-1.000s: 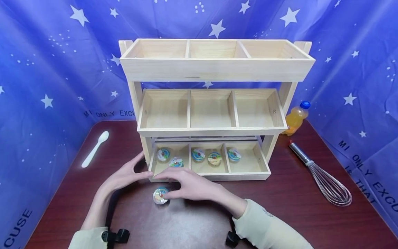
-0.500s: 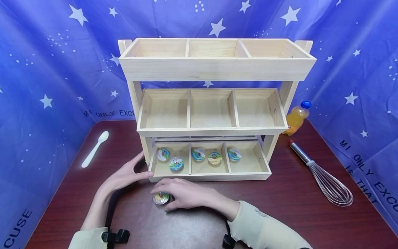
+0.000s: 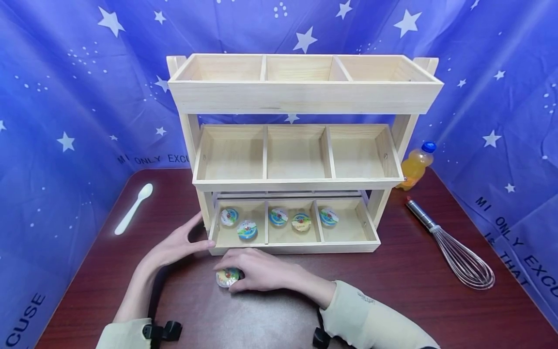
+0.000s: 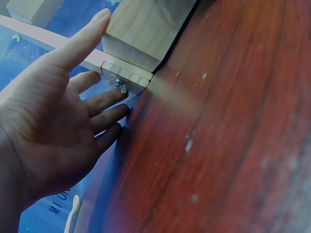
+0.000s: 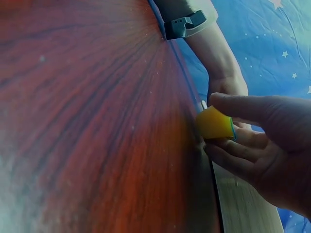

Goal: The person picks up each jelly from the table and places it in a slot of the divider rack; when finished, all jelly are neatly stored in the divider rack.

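On the table in front of the wooden shelf rack (image 3: 296, 248) stands a jelly cup (image 3: 227, 278) with a printed lid. My right hand (image 3: 263, 270) pinches it from the side between thumb and fingers; the right wrist view shows its yellow body (image 5: 215, 124). At the rack's lower left corner is my left hand (image 3: 176, 247), thumb against the bottom tray's front edge. In the left wrist view its relaxed fingers (image 4: 108, 101) lie beside the rack's foot and wing nut (image 4: 118, 84). Several more jelly cups sit in the bottom tray, among them a blue one (image 3: 247, 230) in the left compartment.
Left on the table lies a white spoon (image 3: 133, 209). A whisk (image 3: 453, 247) lies to the right, and a bottle of orange drink (image 3: 415, 167) stands behind it. Blue star-patterned cloth (image 3: 65, 97) surrounds the table.
My right hand has come down from the tray's front edge towards me, and its fingers have closed around the jelly cup. The cup has shifted slightly. My left hand has not moved.
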Tool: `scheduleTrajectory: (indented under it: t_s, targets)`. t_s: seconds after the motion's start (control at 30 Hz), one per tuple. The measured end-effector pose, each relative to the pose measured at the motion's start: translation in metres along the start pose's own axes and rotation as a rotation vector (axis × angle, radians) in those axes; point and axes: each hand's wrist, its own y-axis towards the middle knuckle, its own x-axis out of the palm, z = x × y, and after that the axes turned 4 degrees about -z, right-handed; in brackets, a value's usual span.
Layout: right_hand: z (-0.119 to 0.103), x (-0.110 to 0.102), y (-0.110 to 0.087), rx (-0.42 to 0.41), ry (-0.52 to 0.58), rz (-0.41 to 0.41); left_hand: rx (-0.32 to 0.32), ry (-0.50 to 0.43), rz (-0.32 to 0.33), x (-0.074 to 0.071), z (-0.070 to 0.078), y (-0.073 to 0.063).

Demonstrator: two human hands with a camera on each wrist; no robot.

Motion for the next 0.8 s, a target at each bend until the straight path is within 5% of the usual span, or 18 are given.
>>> scheduleTrajectory:
  t_s: [0.33,0.8]
  targets:
    - [0.002,-0.021,-0.024,-0.001,0.067,0.062,-0.015,-0.004,-0.01,0.0,0.001,0.0]
    - [0.023,-0.05,-0.092,0.056,0.089,0.193,-0.034,-0.001,-0.012,-0.001,0.001,0.0]
